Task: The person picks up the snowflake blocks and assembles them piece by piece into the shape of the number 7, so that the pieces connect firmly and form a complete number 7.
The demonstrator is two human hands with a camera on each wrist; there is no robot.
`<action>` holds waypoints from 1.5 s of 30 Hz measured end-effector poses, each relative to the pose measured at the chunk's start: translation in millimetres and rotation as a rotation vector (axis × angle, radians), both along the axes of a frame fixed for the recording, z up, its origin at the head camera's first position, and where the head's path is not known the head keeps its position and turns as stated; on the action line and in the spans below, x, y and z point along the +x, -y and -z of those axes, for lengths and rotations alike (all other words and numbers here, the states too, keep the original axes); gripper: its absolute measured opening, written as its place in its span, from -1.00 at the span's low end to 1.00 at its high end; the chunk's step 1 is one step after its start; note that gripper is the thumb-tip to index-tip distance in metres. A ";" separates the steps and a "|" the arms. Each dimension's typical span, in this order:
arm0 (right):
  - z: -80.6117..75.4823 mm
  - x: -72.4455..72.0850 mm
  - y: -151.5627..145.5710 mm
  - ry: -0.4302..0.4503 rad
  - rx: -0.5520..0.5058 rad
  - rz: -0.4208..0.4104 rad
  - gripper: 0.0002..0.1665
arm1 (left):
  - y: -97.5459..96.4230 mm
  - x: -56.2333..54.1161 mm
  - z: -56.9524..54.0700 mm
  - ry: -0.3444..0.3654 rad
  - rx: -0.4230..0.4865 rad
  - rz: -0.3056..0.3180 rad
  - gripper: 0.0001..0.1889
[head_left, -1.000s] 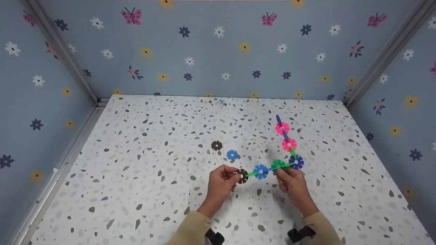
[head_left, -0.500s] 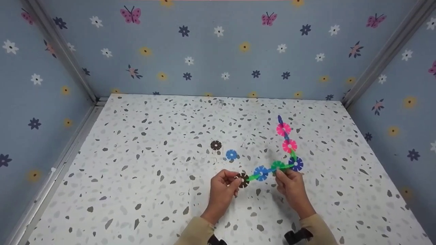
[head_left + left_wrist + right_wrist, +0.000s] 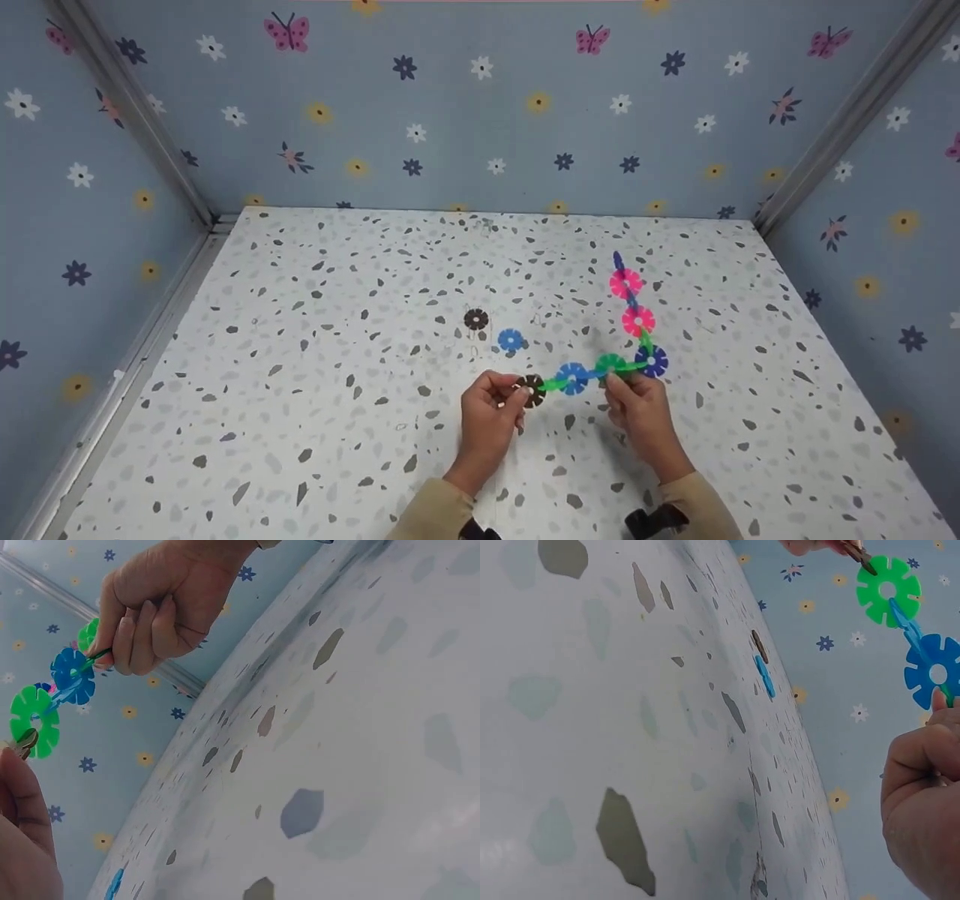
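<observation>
A chain of interlocking notched plastic discs hangs between my hands, above the table. My left hand [image 3: 486, 424] pinches the brown disc [image 3: 534, 391] at its left end between thumb and fingers. Beyond that come a bright green disc [image 3: 34, 720] and a light blue disc [image 3: 572, 379]. My right hand [image 3: 649, 427] pinches the chain by a green disc [image 3: 610, 364], its other fingers curled under. Past it, the chain bends away at a dark blue disc [image 3: 652, 361], through two pink discs [image 3: 625, 283], to a dark blue disc [image 3: 618, 260] seen edge-on.
Two loose discs lie on the speckled white table [image 3: 337, 360]: a brown one [image 3: 476, 319] and a light blue one [image 3: 511, 340], close together beyond my left hand. Patterned blue walls [image 3: 480, 135] enclose the table at the back and both sides.
My left hand and the brown end of the chain dip slightly toward me, then rise a little again. Both hands keep their hold; the loose discs stay put.
</observation>
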State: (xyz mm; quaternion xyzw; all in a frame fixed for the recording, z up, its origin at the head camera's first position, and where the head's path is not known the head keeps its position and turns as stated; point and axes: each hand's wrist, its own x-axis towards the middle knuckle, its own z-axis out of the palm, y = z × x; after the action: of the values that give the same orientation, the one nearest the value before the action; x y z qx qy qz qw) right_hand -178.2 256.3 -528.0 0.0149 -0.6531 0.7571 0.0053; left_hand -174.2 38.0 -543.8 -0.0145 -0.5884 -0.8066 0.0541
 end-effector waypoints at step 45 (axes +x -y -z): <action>-0.1 -10.1 24.5 0.035 0.256 -0.119 -0.75 | 3.1 1.1 8.1 0.046 -0.081 0.277 -0.79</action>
State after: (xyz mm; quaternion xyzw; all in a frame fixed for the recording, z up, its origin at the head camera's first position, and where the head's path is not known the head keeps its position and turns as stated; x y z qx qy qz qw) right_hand -188.2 231.8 -527.8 0.0409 -0.7422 0.6669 -0.0529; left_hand -173.0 35.0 -552.0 -0.0792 -0.6140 -0.7820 -0.0717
